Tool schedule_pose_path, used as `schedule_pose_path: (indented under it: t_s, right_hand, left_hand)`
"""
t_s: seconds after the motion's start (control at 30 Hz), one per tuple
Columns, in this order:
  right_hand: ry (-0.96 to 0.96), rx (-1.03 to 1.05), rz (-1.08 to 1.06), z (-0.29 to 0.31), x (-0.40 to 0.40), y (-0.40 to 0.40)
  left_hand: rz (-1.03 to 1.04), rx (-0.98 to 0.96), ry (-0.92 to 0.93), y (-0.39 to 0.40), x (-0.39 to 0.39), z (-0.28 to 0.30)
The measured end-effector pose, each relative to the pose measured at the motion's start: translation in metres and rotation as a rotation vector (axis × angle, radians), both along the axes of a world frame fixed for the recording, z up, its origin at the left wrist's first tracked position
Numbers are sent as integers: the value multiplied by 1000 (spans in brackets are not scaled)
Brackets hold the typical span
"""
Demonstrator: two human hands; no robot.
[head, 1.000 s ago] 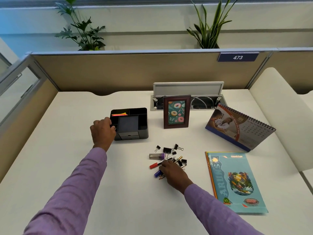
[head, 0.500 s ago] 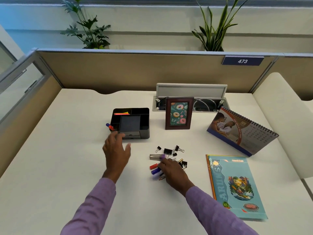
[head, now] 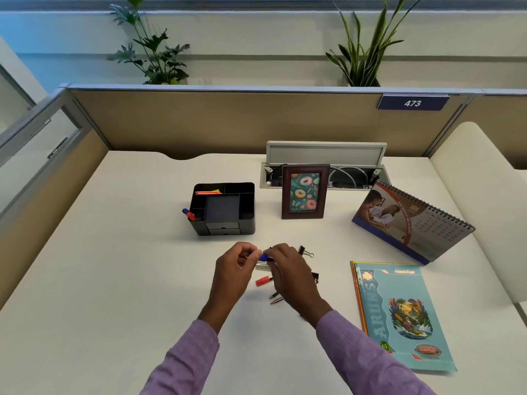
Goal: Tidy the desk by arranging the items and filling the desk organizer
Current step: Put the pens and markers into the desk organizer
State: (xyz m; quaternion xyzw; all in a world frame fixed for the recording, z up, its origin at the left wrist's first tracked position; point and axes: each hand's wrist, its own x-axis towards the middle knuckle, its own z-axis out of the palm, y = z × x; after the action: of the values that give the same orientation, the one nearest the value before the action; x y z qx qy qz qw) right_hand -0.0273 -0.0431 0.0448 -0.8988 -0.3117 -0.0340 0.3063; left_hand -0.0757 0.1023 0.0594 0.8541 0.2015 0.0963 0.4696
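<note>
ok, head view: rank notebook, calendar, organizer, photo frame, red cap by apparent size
Largest to smallest as they look:
1. notebook and calendar: too close to call, and the notebook lies nearer the camera
2. organizer and photo frame: similar, no firm order
3. red cap

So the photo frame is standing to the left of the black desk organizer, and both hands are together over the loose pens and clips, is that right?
Not quite. The head view shows the photo frame standing to the right of the black desk organizer, not the left. The rest holds: the left hand and right hand meet over the loose pens and binder clips.
</note>
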Motion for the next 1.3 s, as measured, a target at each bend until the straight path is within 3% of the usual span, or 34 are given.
schedule_pose_path:
  t_s: [0.3, 0.57, 1.03, 1.3]
  right_hand:
    - [106, 10, -28, -12, 9, 2]
    - [130, -236, 84, -56, 0, -18]
    - [154, -393, 209, -83, -4, -15]
    - [87, -507, 235, -92, -1, -10]
  left_hand:
    - [124, 99, -207, 52, 13, 21]
    - [325, 301, -401, 132, 38, 52]
    - [261, 526, -72, 160, 72, 20]
    - [221, 754, 74, 163, 81, 12]
